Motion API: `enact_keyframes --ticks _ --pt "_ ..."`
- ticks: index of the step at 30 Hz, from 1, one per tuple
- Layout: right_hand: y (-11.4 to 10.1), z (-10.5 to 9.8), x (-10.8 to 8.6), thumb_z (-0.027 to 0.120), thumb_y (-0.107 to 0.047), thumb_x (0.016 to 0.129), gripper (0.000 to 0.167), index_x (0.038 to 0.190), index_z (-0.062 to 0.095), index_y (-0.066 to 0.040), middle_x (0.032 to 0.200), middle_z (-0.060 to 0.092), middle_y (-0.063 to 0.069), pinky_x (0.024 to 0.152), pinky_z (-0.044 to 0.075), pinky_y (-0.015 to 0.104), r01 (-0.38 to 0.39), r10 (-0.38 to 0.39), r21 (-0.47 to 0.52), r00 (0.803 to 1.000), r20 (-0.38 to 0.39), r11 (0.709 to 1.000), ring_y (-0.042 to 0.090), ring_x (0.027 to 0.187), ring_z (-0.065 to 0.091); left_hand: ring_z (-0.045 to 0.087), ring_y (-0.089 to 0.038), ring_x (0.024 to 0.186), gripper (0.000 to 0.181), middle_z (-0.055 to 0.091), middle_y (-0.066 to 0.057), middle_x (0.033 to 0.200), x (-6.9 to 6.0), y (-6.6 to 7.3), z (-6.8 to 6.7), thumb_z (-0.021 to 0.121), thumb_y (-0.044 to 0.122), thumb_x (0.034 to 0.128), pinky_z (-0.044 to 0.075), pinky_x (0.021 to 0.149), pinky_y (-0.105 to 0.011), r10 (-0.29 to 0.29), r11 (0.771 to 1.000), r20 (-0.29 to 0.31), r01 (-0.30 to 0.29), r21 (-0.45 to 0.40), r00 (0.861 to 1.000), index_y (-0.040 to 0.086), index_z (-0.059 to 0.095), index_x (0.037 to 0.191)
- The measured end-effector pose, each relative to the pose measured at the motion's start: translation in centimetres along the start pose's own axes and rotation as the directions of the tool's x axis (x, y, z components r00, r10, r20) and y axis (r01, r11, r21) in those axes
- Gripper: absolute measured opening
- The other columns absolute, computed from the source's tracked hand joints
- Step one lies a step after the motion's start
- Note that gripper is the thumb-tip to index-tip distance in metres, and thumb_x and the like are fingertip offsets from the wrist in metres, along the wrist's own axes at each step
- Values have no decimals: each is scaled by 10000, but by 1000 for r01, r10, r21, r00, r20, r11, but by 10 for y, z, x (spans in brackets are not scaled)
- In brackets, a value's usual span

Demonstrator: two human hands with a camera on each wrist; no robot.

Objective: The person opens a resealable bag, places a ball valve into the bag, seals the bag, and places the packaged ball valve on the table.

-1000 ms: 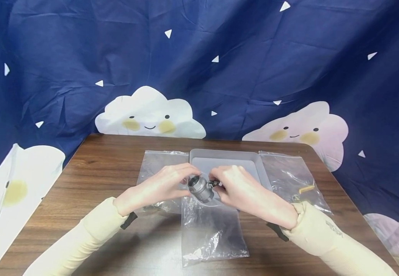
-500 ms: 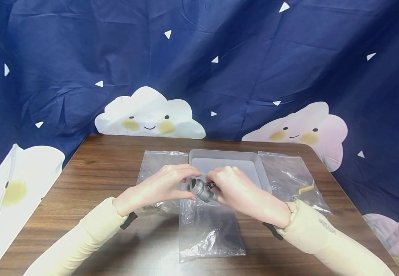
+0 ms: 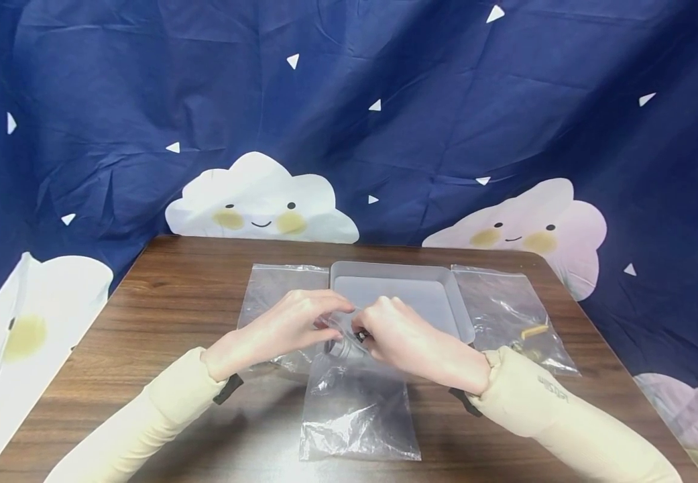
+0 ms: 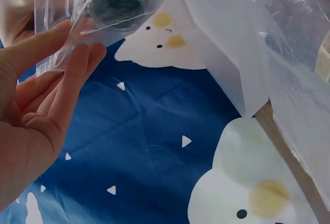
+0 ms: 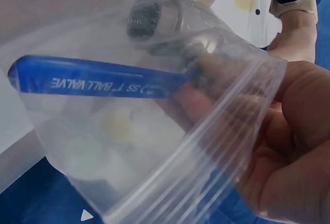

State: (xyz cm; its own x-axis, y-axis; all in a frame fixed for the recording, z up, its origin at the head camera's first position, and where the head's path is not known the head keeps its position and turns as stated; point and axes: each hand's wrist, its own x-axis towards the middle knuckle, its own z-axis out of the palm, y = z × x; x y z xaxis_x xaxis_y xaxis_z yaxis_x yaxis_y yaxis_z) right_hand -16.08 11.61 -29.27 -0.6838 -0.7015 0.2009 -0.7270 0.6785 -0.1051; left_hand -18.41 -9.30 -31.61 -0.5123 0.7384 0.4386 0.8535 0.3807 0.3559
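My right hand [image 3: 405,342] reaches into the mouth of a clear zip bag [image 3: 361,422] and pinches a steel ball valve [image 5: 154,20] near its stem. Through the plastic, the right wrist view shows the valve's long blue lever handle [image 5: 93,79] with lettering on it. My left hand [image 3: 291,322] holds the bag's edge at the opening between thumb and fingers. In the left wrist view the round threaded end of the valve [image 4: 118,8] shows behind the film, close to the left fingertips. From the head view, the right hand hides most of the valve.
A shallow grey tray [image 3: 462,305] lies just beyond the hands. On its left is another clear bag [image 3: 273,288]. To its right, a third clear bag [image 3: 493,292] has a small yellow piece [image 3: 534,331] in it. Everything lies on the wooden table [image 3: 204,282].
The right hand has moved left and slightly down with the valve, taking it into the bag. The bag's lower end has shifted left. The left hand has stayed nearly in place.
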Motion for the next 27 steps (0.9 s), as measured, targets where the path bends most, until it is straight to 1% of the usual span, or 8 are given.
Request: enact_keyframes --ticks 4,10,13,18,21,22,25,27 --pt "0 3 2 690 58 715 263 594 592 -154 520 488 -85 438 330 163 7 -7 9 1000 6 1000 55 511 391 728 -134 909 323 734 -60 1129 -2 0 0 787 83 823 560 730 -95 -6 1000 -20 6 -11 1000 41 701 1132" --pt "-3 11 5 693 14 732 262 578 594 -173 523 561 -81 447 452 231 -6 7 -11 999 42 1000 55 502 470 744 -101 806 301 745 -72 1115 -3 1 -2 778 44 816 566 719 -99 -19 999 -44 17 -46 999 27 716 1110" --pt "-5 16 4 678 4 728 275 555 576 -184 508 553 -88 437 457 247 6 -4 -46 999 43 999 54 490 462 736 -97 797 288 750 -73 1111 -3 1 -2 779 49 818 556 717 -82 -22 999 -43 21 -32 999 30 728 1101" --pt "-7 16 0 667 -1 772 308 563 548 -192 497 472 -107 417 376 213 -6 5 -105 1000 -10 994 44 484 386 728 -98 784 257 762 -60 1082 -5 1 -3 787 55 813 554 685 -91 -34 999 -75 32 -31 997 49 749 1067" --pt "-7 8 -4 692 -16 794 291 606 568 -200 532 470 -111 429 357 203 -24 20 -98 999 -43 995 43 508 389 722 -103 809 254 764 -51 1075 -6 -1 -4 791 68 814 544 654 -103 -26 999 -89 23 -34 996 62 752 1065" --pt "-7 5 -6 705 -24 793 270 627 590 -203 551 492 -114 438 368 202 -28 24 -90 998 -55 996 41 519 407 720 -105 826 253 765 -49 1074 -6 -1 -4 791 74 817 541 650 -108 -16 1000 -91 14 -27 996 66 753 1066" --pt "-4 -4 -12 746 -57 797 184 717 675 -207 633 620 -121 489 465 209 -25 17 -69 994 -108 997 25 575 547 721 -108 879 252 766 -45 1074 -6 -2 -4 791 74 817 542 658 -121 6 1000 -96 -7 -14 995 72 754 1066" --pt "-1 -10 -16 772 -83 796 134 775 711 -201 696 686 -114 539 522 214 -13 2 -69 987 -163 998 28 625 627 726 -111 904 252 767 -49 1074 -6 -3 -3 793 70 814 548 670 -125 14 1000 -101 -15 -9 995 69 755 1063"
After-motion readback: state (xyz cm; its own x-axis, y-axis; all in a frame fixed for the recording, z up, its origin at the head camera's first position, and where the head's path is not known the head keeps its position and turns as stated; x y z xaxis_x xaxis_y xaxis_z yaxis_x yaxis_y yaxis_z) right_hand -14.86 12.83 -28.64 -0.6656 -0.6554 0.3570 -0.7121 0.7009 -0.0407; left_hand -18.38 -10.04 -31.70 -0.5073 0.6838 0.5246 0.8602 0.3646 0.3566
